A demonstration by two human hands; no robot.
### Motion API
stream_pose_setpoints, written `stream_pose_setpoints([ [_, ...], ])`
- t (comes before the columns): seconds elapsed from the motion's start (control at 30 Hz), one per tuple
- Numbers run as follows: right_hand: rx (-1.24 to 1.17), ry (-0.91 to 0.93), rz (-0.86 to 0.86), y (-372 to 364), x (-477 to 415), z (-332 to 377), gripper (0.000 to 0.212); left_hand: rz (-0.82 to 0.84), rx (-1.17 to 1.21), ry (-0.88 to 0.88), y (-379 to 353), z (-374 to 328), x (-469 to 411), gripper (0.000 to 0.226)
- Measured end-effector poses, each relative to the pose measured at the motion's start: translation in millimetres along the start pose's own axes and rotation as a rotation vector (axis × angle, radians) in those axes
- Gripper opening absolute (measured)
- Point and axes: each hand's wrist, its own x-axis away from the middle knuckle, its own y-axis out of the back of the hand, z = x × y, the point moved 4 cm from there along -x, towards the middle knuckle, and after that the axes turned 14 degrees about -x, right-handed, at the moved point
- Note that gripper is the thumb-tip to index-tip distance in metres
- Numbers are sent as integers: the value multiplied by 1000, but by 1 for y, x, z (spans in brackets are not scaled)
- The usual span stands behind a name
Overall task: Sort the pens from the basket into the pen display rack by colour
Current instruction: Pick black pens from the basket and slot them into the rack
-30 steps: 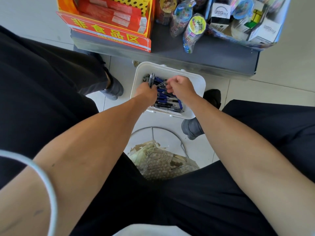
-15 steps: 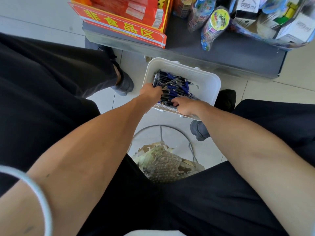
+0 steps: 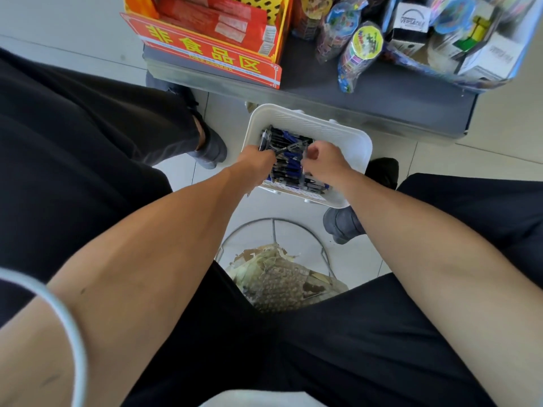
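A white plastic basket (image 3: 332, 133) stands on the tiled floor between my feet, holding a pile of blue and black pens (image 3: 286, 160). My left hand (image 3: 255, 161) is at the basket's left side, fingers curled round a bunch of pens whose ends stick out above it. My right hand (image 3: 321, 161) is over the middle of the pile, fingers curled and pinching a pen. No pen display rack is in view.
A low grey shelf (image 3: 367, 86) lies just beyond the basket, carrying an orange and yellow box (image 3: 211, 54) and packaged toys (image 3: 361, 45). A wire waste bin (image 3: 279, 268) with paper scraps stands between my knees. My shoes (image 3: 210, 148) flank the basket.
My right hand has moved from the near edge of the basket up to the middle of the pile. My left hand stays at the basket's left, still holding pens.
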Motion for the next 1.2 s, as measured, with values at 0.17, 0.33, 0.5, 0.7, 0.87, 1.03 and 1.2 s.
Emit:
stream_pose_setpoints([
  [0.17, -862, -66, -95, 19, 19, 23, 20, 38, 140, 14, -10, -13, 13, 19],
  [0.33, -963, -120, 157, 14, 40, 26, 20, 46, 375, -1, -14, -27, 23, 32],
  [0.5, -866, -215, 263, -1, 46, 15, 10, -41, 400, -70, -7, -32, 24, 26],
  [0.7, -50, -157, 176, -20, 22, -6, 36, -16, 575, -9, -1, -21, 17, 8],
  [0.87, 195, -191, 362, -43, 14, -23, 59, -51, 423, 1, 6, -11, 13, 13],
  [1.03, 322, -251, 458, -48, 2, -24, 58, -58, 353, 6, 10, -9, 8, 16],
  [1.2, 478, -223, 468, -47, -3, -29, 52, -32, 321, 25, 9, -9, 7, 13],
])
